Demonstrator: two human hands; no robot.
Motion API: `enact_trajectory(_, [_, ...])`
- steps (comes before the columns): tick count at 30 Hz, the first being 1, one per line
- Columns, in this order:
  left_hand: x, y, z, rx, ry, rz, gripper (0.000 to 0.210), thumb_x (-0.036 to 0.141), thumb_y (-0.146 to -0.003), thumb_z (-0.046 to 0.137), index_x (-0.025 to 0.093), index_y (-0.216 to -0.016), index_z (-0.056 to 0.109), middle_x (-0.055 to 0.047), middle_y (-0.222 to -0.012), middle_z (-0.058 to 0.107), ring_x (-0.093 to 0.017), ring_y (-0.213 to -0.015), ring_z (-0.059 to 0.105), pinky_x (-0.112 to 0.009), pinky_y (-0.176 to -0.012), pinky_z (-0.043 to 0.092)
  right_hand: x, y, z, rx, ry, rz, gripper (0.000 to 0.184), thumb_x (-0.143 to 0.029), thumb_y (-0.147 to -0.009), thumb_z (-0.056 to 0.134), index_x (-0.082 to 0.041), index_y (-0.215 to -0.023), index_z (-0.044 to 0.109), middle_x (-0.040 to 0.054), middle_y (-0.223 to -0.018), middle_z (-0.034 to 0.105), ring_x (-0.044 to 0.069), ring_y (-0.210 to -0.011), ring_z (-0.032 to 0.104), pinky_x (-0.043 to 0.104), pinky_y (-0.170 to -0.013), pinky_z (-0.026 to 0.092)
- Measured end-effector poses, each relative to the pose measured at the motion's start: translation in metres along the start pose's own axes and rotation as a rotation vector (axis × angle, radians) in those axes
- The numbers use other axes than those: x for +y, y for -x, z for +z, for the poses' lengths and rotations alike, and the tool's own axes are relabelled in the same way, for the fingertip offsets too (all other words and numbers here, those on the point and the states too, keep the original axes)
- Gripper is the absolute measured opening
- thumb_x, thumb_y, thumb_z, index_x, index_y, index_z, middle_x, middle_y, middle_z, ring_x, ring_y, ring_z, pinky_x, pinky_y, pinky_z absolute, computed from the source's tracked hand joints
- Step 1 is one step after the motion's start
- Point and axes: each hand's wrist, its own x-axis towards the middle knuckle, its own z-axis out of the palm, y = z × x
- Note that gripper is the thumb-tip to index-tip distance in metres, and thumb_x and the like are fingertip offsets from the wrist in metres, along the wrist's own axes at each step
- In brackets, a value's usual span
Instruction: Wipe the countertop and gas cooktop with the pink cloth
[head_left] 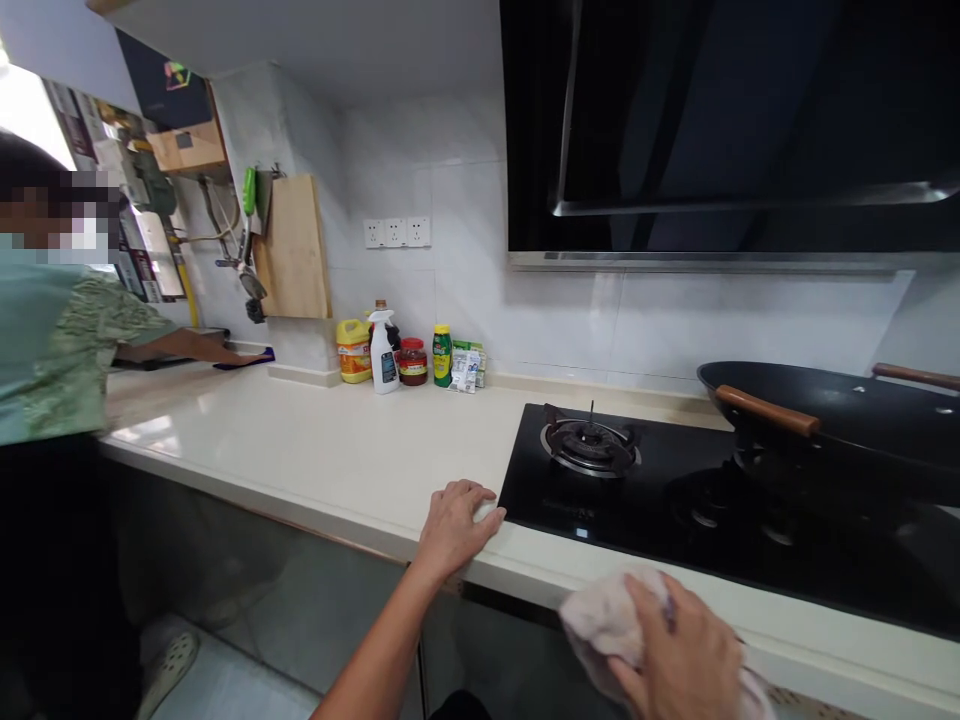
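Note:
My left hand (457, 530) rests on the front of the pale countertop (337, 440), beside the left edge of the black gas stove (660, 530). Its fingers are bent, with the thumb apart from them. A pale patch shows in that gap; I cannot tell whether it is the counter or a small thing. In my right hand (682, 650) a bunched whitish cloth (607, 620) is gripped, at the counter's front edge below the stove. Some of the cloth is hidden behind the fingers.
A black wok (840, 400) with wooden handles sits on the stove's right side; the left burner (591, 445) is bare. Against the wall stand a white spray bottle (383, 350), a yellow jug (354, 352), a jar (413, 362) and a green bottle (442, 357). At far left, another person (52, 340) reaches over the counter with a dark cloth (247, 358).

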Motion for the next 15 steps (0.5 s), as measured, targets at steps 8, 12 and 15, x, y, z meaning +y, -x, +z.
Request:
enact_trajectory(8, [-0.003,-0.002,0.001,-0.004,-0.041,0.015,0.023,0.04,-0.094,0.061,0.027,-0.109,0.073,-0.005,-0.121,0.071,-0.026,-0.118,0.06,-0.043,-0.099,0.041,-0.117,-0.043,0.008,0.118,-0.191,-0.139,0.077,-0.042,-0.071,0.082,-0.031,-0.14,0.05,0.013,-0.128,0.058,0.034,-0.106,0.053,0.051,-0.091,0.043])
enact_trajectory(12, [-0.003,-0.002,-0.001,-0.027,-0.062,0.027,0.023,0.04,-0.093,0.062,0.028,-0.109,0.073,-0.005,-0.122,0.071,-0.026,-0.118,0.06,-0.042,-0.099,0.041,-0.078,-0.035,0.006,0.063,-0.257,-0.167,0.071,-0.034,-0.071,0.082,-0.033,-0.136,0.054,0.0099,-0.13,0.058,0.032,-0.109,0.054,0.046,-0.09,0.043])
enact_trajectory(15, [-0.001,-0.002,-0.004,-0.034,-0.069,0.019,0.022,0.039,-0.093,0.062,0.027,-0.108,0.074,-0.005,-0.123,0.071,-0.026,-0.119,0.06,-0.043,-0.1,0.042,-0.023,-0.015,0.01,-0.008,-0.229,-0.153,0.069,-0.027,-0.068,0.079,-0.036,-0.133,0.057,0.0091,-0.133,0.058,0.034,-0.113,0.054,0.047,-0.092,0.043])
